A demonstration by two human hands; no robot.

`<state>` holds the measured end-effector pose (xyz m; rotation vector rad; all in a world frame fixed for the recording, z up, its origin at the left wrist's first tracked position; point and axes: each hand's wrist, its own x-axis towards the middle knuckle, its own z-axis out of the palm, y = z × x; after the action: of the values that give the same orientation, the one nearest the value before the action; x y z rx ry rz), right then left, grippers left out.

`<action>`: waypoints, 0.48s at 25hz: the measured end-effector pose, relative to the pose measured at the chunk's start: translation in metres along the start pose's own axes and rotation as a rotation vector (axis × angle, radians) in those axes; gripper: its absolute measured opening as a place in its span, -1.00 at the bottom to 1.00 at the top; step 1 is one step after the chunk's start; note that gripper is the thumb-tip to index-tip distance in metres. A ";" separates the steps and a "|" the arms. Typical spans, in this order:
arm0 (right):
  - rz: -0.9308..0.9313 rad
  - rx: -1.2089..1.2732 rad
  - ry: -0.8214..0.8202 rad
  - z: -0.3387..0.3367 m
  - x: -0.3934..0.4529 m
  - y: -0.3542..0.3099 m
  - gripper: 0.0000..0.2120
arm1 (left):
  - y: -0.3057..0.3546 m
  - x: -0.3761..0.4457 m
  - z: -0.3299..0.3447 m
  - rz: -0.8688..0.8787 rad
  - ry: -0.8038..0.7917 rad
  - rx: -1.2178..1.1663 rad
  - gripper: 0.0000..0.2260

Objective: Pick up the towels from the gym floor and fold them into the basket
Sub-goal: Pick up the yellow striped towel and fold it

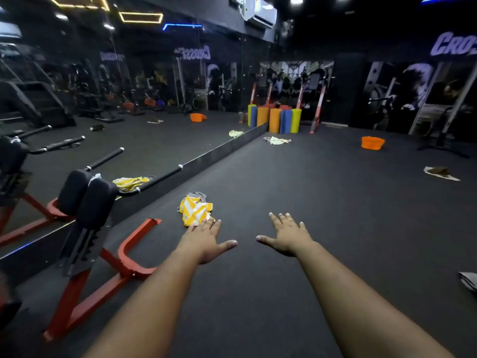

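Dark rubber gym floor [296, 202], matte, filling most of the view. Mirrored wall [144, 104] along the left, doubling floor and gear. Red steel-framed machine with black pads [95, 202] at left, against the mirror base. Upright foam rollers in orange, blue and green [282, 120] clustered in the far corner.

Orange round plastic basket [373, 142] far right, well apart from both hands, upright on the floor.

Crumpled yellow-and-white striped towel [195, 210] near centre-left, bunched over a grey cloth edge; long axis running roughly away from camera, stripes diagonal. Pale green-and-white towel [276, 140] far off near the rollers, lying flat and rumpled, long axis left-right. Brown-and-white towel [440, 173] at right, spread low, long axis left-right, pointed corner toward the right. Grey cloth [468, 280] cut by the right frame edge; shape not clear.

Left hand [206, 241] extended, fingers straight and spread, holding nothing; fingertips overlapping the near edge of the striped towel, actual contact not certain. Right hand [286, 236] extended, fingers splayed, palm down, grasping nothing, above bare floor just right of the striped towel.
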<state>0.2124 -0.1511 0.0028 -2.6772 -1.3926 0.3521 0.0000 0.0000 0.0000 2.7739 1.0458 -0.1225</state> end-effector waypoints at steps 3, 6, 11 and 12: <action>-0.023 -0.026 -0.037 0.001 0.070 -0.002 0.01 | -0.018 0.058 -0.003 -0.056 -0.003 -0.013 0.05; -0.058 -0.036 -0.064 0.003 0.148 0.003 0.02 | -0.035 0.129 -0.004 -0.096 -0.015 0.008 -0.11; -0.131 -0.084 -0.131 -0.008 0.299 0.021 0.01 | -0.046 0.254 -0.011 -0.181 -0.063 -0.031 0.07; -0.142 -0.091 -0.137 -0.011 0.325 0.023 0.01 | -0.048 0.275 -0.013 -0.188 -0.069 -0.038 0.14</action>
<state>0.4137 0.1014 -0.0421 -2.6487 -1.6656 0.4770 0.1748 0.2155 -0.0311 2.6133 1.2755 -0.2190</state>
